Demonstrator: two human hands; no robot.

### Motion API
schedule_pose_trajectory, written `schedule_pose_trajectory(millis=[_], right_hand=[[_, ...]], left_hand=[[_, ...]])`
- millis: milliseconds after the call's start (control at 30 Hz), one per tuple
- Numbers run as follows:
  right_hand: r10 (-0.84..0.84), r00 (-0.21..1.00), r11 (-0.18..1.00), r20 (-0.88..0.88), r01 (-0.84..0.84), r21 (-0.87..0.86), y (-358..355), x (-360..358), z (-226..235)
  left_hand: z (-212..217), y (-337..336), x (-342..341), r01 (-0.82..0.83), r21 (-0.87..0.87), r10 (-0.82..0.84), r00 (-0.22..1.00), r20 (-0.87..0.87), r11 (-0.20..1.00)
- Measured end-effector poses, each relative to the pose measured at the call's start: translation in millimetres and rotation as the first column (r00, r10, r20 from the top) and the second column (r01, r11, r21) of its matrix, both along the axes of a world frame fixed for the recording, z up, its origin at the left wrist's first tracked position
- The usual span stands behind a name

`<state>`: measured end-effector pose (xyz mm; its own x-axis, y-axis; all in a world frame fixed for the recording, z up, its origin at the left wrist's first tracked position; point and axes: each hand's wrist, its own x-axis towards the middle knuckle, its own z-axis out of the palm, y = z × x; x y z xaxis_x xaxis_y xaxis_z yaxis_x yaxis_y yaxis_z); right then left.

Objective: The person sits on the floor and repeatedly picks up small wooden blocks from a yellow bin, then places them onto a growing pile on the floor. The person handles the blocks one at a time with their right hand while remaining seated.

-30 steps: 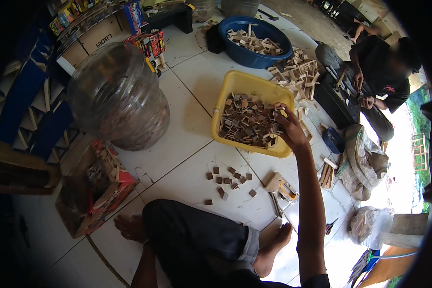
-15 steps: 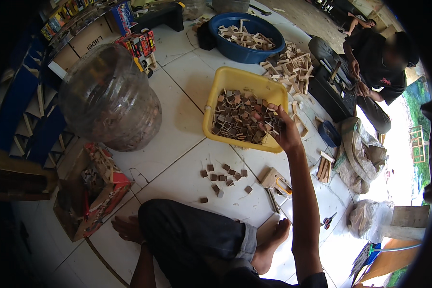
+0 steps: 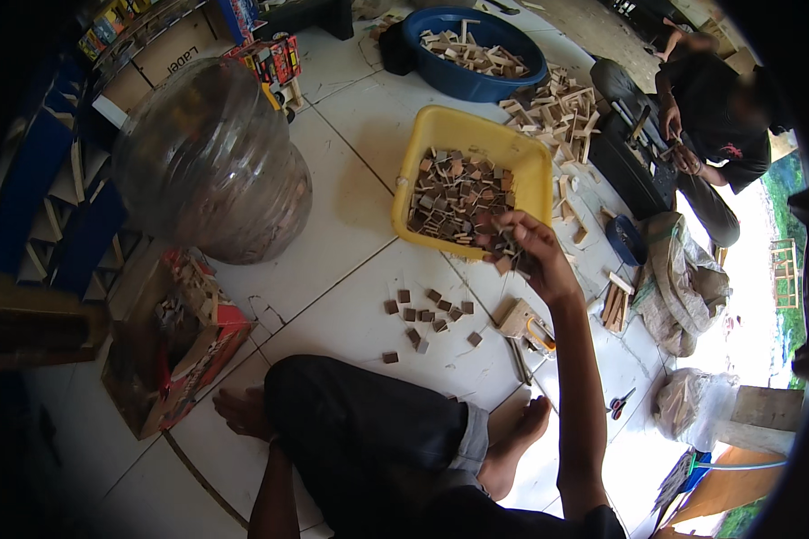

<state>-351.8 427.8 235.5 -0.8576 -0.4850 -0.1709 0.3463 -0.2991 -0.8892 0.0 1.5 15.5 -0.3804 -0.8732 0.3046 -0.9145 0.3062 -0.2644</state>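
My right hand (image 3: pixel 541 256) is above the near right rim of a yellow plastic tub (image 3: pixel 532 171). Its fingers are curled around several small brown square pieces (image 3: pixel 503 263), some with thin pale stems. Many similar square pieces (image 3: pixel 458 193) lie heaped inside the tub. On the white tiles in front of it, a loose group of the same squares (image 3: pixel 427 315) is scattered. My left hand (image 3: pixel 241 413) rests low beside my bent knee, fingers spread and holding nothing that I can see.
A large clear plastic jar (image 3: pixel 211 166) and a box of scraps (image 3: pixel 184 346) stand on the left. Behind the tub are a blue basin (image 3: pixel 476 85) and piled wood strips (image 3: pixel 557 117). Scissors (image 3: pixel 619 403) and a wooden block (image 3: pixel 520 319) lie right. A co-worker (image 3: pixel 715 117) sits far right.
My right hand has drawn back toward the tub's near rim, and its fingers have closed around several square pieces. The whole view has shifted slightly. My left hand stays by the knee.
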Motion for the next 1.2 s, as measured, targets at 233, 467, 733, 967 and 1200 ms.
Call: schedule_pose_trajectory(millis=[233, 467, 733, 967, 1200], right_hand=[[0.221, 0.967, 0.905, -0.125, -0.156, 0.396, -19, 47, -6], [0.373, 0.920, 0.806, -0.120, -0.256, 0.534, -16, 50, -2], [0.477, 0.877, 0.710, -0.065, -0.341, 0.616, -16, 47, -7], [0.599, 0.799, 0.582, -0.044, -0.397, 0.710, -13, 46, -15], [0.586, 0.774, 0.559, -0.238, -0.174, 0.811, -24, 82, -27]], left_hand=[[8, 2, -3, 0.004, 0.055, -0.002, 0.999, -0.032, 0.998], [8, 4, -5, -0.016, 0.016, 0.016, 1.000, -0.020, 1.000], [-2, 2, -3, -0.034, -0.107, 0.048, 0.989, 0.140, 0.994], [2, 3, -2, 0.022, -0.072, -0.024, 1.000, -0.020, 0.997], [8, 2, -3, 0.036, 0.033, -0.033, 0.995, -0.091, 0.999]])
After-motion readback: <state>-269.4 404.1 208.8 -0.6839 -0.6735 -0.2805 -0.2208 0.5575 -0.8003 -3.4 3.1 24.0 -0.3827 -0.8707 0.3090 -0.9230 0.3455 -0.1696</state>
